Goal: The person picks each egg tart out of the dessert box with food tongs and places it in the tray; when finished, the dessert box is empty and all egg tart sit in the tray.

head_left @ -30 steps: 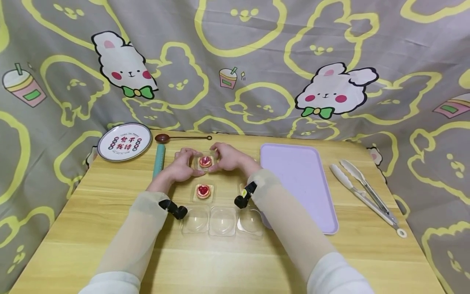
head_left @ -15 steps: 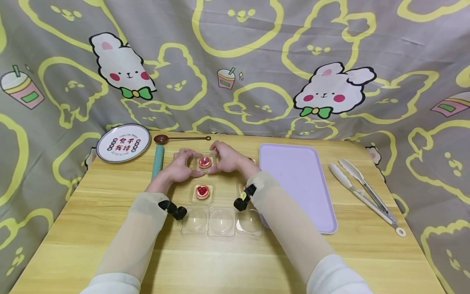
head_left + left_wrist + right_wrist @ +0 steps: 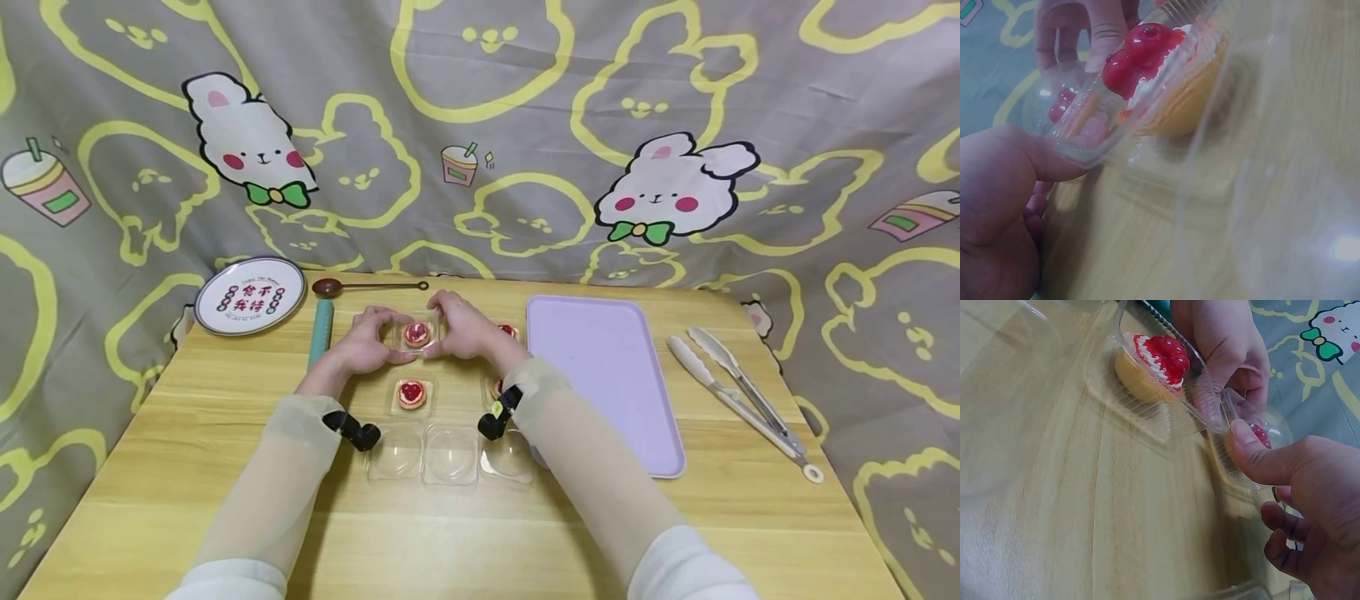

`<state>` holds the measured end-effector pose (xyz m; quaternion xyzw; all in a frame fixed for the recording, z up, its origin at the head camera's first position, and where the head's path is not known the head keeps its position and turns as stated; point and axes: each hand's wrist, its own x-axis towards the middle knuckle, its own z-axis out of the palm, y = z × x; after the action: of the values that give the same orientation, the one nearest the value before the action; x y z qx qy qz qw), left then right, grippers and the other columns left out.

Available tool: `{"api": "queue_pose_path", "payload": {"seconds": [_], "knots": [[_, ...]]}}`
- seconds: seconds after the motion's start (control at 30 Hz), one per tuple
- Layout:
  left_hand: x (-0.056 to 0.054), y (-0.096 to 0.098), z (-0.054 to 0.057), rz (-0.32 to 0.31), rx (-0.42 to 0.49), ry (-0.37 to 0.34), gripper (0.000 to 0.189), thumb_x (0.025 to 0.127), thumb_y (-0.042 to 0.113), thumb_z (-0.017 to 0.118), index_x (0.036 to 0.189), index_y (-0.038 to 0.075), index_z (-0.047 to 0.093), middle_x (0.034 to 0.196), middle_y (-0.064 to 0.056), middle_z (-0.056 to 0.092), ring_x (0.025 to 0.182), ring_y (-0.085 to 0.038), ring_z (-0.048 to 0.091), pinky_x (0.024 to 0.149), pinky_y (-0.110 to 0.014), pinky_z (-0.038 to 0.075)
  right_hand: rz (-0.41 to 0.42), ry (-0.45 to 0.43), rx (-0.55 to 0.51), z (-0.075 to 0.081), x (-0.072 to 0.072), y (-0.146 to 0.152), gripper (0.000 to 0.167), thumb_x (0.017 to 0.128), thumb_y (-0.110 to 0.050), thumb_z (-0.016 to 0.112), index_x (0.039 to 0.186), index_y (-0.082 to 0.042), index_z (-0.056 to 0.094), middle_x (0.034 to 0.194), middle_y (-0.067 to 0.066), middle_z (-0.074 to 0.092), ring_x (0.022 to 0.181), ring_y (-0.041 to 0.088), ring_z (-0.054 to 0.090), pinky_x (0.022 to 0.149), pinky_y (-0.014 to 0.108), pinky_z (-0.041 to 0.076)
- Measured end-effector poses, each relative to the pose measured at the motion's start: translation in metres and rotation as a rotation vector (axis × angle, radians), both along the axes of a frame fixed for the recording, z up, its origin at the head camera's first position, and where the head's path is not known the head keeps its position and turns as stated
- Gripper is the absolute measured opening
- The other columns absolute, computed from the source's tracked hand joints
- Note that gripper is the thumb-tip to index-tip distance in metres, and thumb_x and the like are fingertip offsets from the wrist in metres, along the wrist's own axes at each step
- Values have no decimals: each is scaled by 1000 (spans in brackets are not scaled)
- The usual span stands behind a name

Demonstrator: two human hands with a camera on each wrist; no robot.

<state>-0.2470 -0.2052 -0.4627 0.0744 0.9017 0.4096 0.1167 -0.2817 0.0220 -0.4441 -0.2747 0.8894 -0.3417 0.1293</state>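
Observation:
A fruit tart (image 3: 417, 335) with red topping and white cream sits in a small clear plastic box (image 3: 1035, 119) with a domed lid. My left hand (image 3: 363, 343) grips this box from the left, thumb at the near edge and fingers behind. From the right, my right hand (image 3: 463, 327) holds the same box, its thumb (image 3: 1260, 450) pressed along the near rim. Nearer to me, a second cherry tart (image 3: 411, 394) stands in an open clear tray. Two more tarts, one of them the far tart (image 3: 507, 332), are partly hidden by my right forearm.
Several joined-looking clear domed lids (image 3: 450, 454) lie in a row at the front. A lilac tray (image 3: 600, 383) and tongs (image 3: 742, 400) are on the right. At back left are a plate (image 3: 251, 321), a brown spoon (image 3: 327, 287) and a teal bar (image 3: 321, 333).
Both hands stay on the box with hardly any movement. The head view shifts slightly, and the tarts by my right forearm show more than a second ago.

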Motion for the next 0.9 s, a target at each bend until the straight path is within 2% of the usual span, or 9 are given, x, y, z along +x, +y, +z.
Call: {"api": "queue_pose_path", "payload": {"seconds": [0.2,0.27,0.4,0.47,0.57,0.73,0.9], "knots": [[-1,1,0,7,-7,-10,67,85,23,91,144,7,64,154,-20,39,143,-42,29,122,-60,25,10,19,-6,-3,-2,-2,80,77,-23,98,139,-9,49,127,13,55,118,28,56,110,41,46],[-2,1,0,1,-11,-14,68,86,25,91,146,7,63,154,-21,38,143,-43,29,122,-61,25,12,25,15,-3,-2,-2,84,78,-26,97,145,-10,48,129,14,55,120,28,56,111,42,45],[-3,0,0,-6,-38,-16,76,86,27,91,149,1,58,156,-23,36,145,-44,28,123,-62,25,31,52,72,-2,-2,-1,98,80,-35,95,159,-11,41,136,13,54,125,29,56,114,44,44],[-4,0,-1,-12,-45,-12,77,86,26,91,148,-1,56,156,-24,35,145,-45,28,123,-62,25,44,78,91,-2,-1,0,102,80,-40,94,162,-11,40,137,12,54,124,29,58,113,45,45],[-4,-1,-1,-23,-45,-4,78,85,24,92,148,-2,56,156,-24,36,144,-44,28,122,-61,26,54,123,118,-1,0,1,103,79,-47,93,161,-14,43,137,9,55,119,28,61,108,47,49],[-3,-1,-2,-31,-36,-1,88,84,23,92,153,-6,47,155,-22,35,143,-43,28,122,-61,27,51,179,166,0,1,2,98,77,-51,93,157,-15,50,134,3,55,108,24,63,97,46,55],[-2,-3,-1,-41,-39,-21,84,85,26,91,154,1,50,154,-20,37,143,-42,28,121,-63,27,40,188,153,4,0,5,97,77,-51,91,156,-11,52,136,5,56,113,25,63,100,47,54]]}}
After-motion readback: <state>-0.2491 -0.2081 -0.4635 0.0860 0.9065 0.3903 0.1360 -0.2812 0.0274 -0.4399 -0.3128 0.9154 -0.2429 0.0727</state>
